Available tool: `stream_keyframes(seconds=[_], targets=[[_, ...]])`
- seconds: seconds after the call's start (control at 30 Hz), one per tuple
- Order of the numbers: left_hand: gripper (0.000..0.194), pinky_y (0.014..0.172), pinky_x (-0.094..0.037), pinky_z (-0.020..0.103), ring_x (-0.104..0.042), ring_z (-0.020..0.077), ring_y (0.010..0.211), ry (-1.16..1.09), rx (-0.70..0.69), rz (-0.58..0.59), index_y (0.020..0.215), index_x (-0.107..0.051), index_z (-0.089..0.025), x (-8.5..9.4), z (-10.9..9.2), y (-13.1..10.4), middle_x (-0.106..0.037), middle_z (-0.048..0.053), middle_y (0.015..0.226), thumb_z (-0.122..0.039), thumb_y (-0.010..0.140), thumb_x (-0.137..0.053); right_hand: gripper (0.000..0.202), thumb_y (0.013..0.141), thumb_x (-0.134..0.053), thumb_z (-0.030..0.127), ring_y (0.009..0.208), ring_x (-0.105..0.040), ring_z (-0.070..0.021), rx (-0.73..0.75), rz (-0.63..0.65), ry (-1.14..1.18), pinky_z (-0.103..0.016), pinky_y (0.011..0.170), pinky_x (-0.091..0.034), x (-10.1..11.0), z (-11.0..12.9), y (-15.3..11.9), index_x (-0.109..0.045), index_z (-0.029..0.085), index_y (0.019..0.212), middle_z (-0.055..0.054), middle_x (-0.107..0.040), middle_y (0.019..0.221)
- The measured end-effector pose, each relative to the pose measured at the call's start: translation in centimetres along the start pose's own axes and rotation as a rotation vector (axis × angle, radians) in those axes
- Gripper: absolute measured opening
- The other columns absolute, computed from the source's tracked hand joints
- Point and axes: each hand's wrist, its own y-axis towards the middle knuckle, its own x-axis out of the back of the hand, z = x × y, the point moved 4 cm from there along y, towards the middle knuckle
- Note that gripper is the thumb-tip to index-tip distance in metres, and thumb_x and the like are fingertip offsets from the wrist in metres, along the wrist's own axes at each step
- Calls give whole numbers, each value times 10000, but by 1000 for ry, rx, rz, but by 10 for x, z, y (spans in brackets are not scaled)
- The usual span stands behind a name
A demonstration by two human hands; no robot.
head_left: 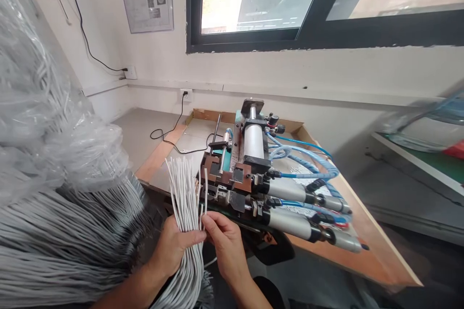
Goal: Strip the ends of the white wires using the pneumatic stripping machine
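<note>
My left hand (pixel 177 246) is wrapped round a thick bundle of light grey cables (pixel 184 198), its thumb lying across the front. The cable ends point up and fan out a little, and the lower lengths hang down past my wrist. At the bundle's right edge my right hand (pixel 226 241) pinches a single cable (pixel 206 188) between thumb and fingertips, standing slightly apart from the others. Just beyond both hands is a pneumatic machine (pixel 232 173) with brown metal plates and silver cylinders.
A large mass of grey cables (pixel 65 236), partly under clear plastic (pixel 54 106), fills the left side. The machine stands on a wood-edged bench (pixel 384 256), with blue air hoses (pixel 311 173) at its right. A shelf (pixel 435 164) juts out at the far right.
</note>
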Motion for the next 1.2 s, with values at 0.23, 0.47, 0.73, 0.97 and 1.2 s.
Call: stream_keyframes(seconds=[0.23,0.47,0.73,0.97,1.2], targets=[[121,571,-467,278,-588,154,540,-98,116,-121,662,-627,-128,12,7,3,-626,-1,558,-127,564,-700,215,665,-671,346,425,-347,-59,-56,-166,157,-191,397,-250,15,-11,-3,-626,137,650,12,-527,529],[160,550,-493,282,-609,158,528,-149,130,-184,668,-615,-120,10,3,4,-633,8,562,-137,548,-719,237,598,-717,342,389,-322,-41,-167,-179,240,-173,379,-218,14,-8,-2,-608,131,596,23,-517,489],[163,563,-504,297,-619,171,545,-146,137,-187,668,-611,-112,11,2,4,-636,18,577,-142,549,-719,248,592,-717,341,364,-282,-26,-231,-144,330,-162,362,-180,11,-6,3,-602,123,618,54,-459,446],[187,538,-496,285,-608,156,501,-150,138,-220,656,-608,-120,10,-2,3,-623,-2,544,-141,519,-734,238,596,-706,347,376,-302,-36,-221,-167,298,-175,383,-223,12,-5,5,-601,133,589,52,-463,453],[162,529,-447,237,-573,127,503,-140,10,-255,635,-620,-125,14,-11,9,-622,-13,523,-122,513,-727,261,649,-663,387,415,-283,-64,-214,64,130,-200,402,-271,2,-18,-9,-665,137,724,71,-349,445]])
